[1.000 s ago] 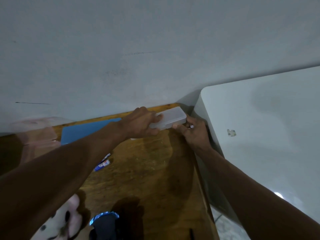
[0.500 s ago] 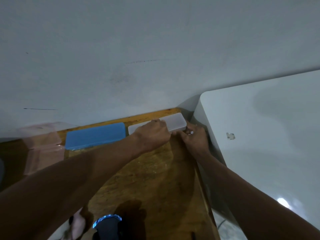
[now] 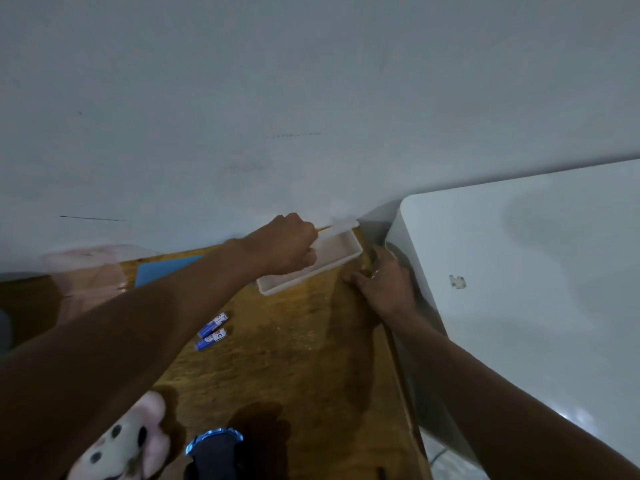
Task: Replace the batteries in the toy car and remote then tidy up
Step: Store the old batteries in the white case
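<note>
A translucent white plastic box [image 3: 341, 255] lies open on the wooden table [image 3: 294, 341] against the wall. Its lid [image 3: 343, 224], blurred, stands raised toward the wall. My left hand [image 3: 285, 245] is curled over the box's left part and grips the lid's edge. My right hand [image 3: 381, 284] rests on the table just right of the box, fingers relaxed and holding nothing. Two blue-and-white batteries [image 3: 212, 332] lie side by side on the table under my left forearm. A black object with a shiny blue rim [image 3: 214, 448] sits at the near edge.
A blue flat box [image 3: 166, 268] lies by the wall, left of the white one. A clear pinkish container [image 3: 86, 271] stands further left. A pink and white toy with black spots [image 3: 128, 441] is at bottom left. A white appliance [image 3: 519, 289] borders the table's right side.
The box was closed between both hands; now its lid is lifted by my left hand. My right hand has let go and dropped to the table.
</note>
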`<action>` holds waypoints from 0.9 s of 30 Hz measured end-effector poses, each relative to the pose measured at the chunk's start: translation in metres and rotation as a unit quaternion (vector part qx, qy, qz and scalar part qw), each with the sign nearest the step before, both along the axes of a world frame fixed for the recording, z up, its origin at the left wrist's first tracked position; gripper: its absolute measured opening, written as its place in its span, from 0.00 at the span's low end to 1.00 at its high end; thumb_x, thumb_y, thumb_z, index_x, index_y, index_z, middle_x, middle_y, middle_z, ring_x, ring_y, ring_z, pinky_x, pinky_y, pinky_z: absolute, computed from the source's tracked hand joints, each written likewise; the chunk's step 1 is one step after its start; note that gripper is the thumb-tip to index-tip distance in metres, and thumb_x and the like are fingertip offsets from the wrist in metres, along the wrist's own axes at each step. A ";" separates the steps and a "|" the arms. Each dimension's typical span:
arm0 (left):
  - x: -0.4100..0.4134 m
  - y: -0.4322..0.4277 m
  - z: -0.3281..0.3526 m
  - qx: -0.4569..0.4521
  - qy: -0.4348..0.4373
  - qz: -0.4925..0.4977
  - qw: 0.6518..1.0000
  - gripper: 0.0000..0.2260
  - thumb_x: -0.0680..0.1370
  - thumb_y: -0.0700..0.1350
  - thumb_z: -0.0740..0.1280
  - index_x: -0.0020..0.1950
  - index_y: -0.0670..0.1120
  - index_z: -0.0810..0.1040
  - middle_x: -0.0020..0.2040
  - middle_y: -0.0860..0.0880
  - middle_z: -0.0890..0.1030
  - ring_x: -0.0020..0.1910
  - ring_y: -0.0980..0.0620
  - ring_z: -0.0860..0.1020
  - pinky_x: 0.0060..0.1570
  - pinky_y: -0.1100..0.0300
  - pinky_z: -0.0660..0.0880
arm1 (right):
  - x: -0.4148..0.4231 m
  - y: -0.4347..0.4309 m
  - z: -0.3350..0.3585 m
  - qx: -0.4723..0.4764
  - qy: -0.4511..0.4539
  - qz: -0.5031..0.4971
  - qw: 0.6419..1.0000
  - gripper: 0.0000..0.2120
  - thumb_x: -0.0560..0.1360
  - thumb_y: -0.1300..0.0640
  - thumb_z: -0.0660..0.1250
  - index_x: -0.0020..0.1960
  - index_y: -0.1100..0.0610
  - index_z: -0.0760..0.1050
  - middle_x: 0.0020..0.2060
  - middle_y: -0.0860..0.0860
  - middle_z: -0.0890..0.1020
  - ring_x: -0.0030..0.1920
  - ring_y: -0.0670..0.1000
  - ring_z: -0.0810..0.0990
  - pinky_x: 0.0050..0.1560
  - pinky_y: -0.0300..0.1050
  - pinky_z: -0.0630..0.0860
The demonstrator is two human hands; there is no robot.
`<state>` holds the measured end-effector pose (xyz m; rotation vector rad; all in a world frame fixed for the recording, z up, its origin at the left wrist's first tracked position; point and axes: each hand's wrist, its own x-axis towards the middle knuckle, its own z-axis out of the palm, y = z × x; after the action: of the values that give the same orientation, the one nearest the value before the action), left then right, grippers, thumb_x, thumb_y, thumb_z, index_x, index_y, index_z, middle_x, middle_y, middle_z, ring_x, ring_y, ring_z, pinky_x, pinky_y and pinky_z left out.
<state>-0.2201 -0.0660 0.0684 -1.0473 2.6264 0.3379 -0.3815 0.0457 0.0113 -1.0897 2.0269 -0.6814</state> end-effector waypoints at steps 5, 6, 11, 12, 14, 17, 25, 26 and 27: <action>0.008 -0.016 0.010 0.075 0.057 0.045 0.995 0.11 0.79 0.43 0.61 0.54 0.40 0.80 0.51 0.41 0.81 0.49 0.42 0.78 0.48 0.52 0.75 | 0.005 0.000 0.025 0.026 -0.050 -0.060 0.997 0.09 0.76 0.52 0.69 0.49 0.58 0.77 0.38 0.49 0.78 0.37 0.46 0.76 0.39 0.36 0.75; 0.008 -0.017 0.014 0.086 0.075 0.057 0.992 0.11 0.79 0.41 0.61 0.56 0.42 0.80 0.54 0.41 0.81 0.52 0.42 0.79 0.50 0.54 0.75 | 0.004 -0.003 0.033 0.046 -0.116 -0.097 0.987 0.09 0.76 0.52 0.68 0.45 0.58 0.76 0.34 0.50 0.77 0.32 0.46 0.75 0.34 0.36 0.74; 0.004 -0.017 0.020 0.096 0.108 0.094 0.985 0.15 0.79 0.40 0.63 0.65 0.42 0.77 0.63 0.43 0.78 0.59 0.44 0.76 0.52 0.60 0.69 | 0.010 -0.025 0.060 0.082 -0.424 -0.235 0.871 0.05 0.76 0.63 0.68 0.48 0.61 0.72 0.42 0.57 0.77 0.42 0.53 0.78 0.51 0.49 0.79; 0.004 -0.017 0.018 0.098 0.111 0.100 0.984 0.15 0.79 0.40 0.63 0.65 0.42 0.77 0.63 0.43 0.78 0.59 0.44 0.76 0.52 0.60 0.69 | 0.015 -0.029 0.066 0.079 -0.449 -0.247 0.855 0.04 0.76 0.65 0.66 0.46 0.62 0.71 0.42 0.58 0.76 0.43 0.53 0.77 0.55 0.51 0.79; 0.005 -0.016 0.015 0.103 0.117 0.106 0.982 0.15 0.79 0.39 0.63 0.64 0.43 0.79 0.62 0.43 0.79 0.58 0.44 0.77 0.52 0.59 0.71 | 0.027 -0.036 0.069 0.081 -0.472 -0.263 0.838 0.05 0.77 0.68 0.62 0.44 0.62 0.69 0.42 0.57 0.74 0.40 0.53 0.75 0.53 0.49 0.79; 0.005 -0.013 0.012 0.109 0.126 0.110 0.980 0.14 0.78 0.39 0.63 0.63 0.42 0.80 0.60 0.43 0.81 0.56 0.45 0.78 0.50 0.59 0.71 | 0.041 -0.050 0.055 0.101 -0.449 -0.257 0.849 0.06 0.77 0.72 0.59 0.46 0.63 0.71 0.42 0.58 0.74 0.36 0.53 0.74 0.37 0.46 0.76; 0.002 -0.013 0.008 0.111 0.139 0.113 0.978 0.11 0.78 0.38 0.65 0.59 0.41 0.81 0.55 0.42 0.83 0.50 0.44 0.79 0.45 0.59 0.70 | 0.055 -0.070 0.047 0.126 -0.400 -0.261 0.869 0.12 0.75 0.74 0.54 0.54 0.64 0.68 0.40 0.58 0.70 0.35 0.54 0.72 0.46 0.53 0.80; 0.003 -0.014 0.008 0.112 0.138 0.113 0.978 0.11 0.78 0.38 0.65 0.59 0.40 0.81 0.54 0.41 0.83 0.50 0.44 0.79 0.45 0.60 0.69 | 0.055 -0.071 0.047 0.128 -0.401 -0.256 0.870 0.13 0.74 0.74 0.53 0.55 0.66 0.69 0.40 0.59 0.72 0.35 0.56 0.73 0.49 0.57 0.80; 0.003 -0.014 0.008 0.113 0.137 0.113 0.978 0.10 0.78 0.38 0.65 0.58 0.40 0.81 0.54 0.41 0.83 0.50 0.44 0.79 0.44 0.60 0.69 | 0.054 -0.071 0.048 0.127 -0.409 -0.249 0.869 0.13 0.75 0.74 0.52 0.55 0.67 0.70 0.40 0.60 0.73 0.36 0.57 0.74 0.53 0.60 0.79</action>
<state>-0.2175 -0.0795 0.0765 -1.3023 2.6189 0.8675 -0.3276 -0.0251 0.0589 -0.0390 1.5492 -0.9016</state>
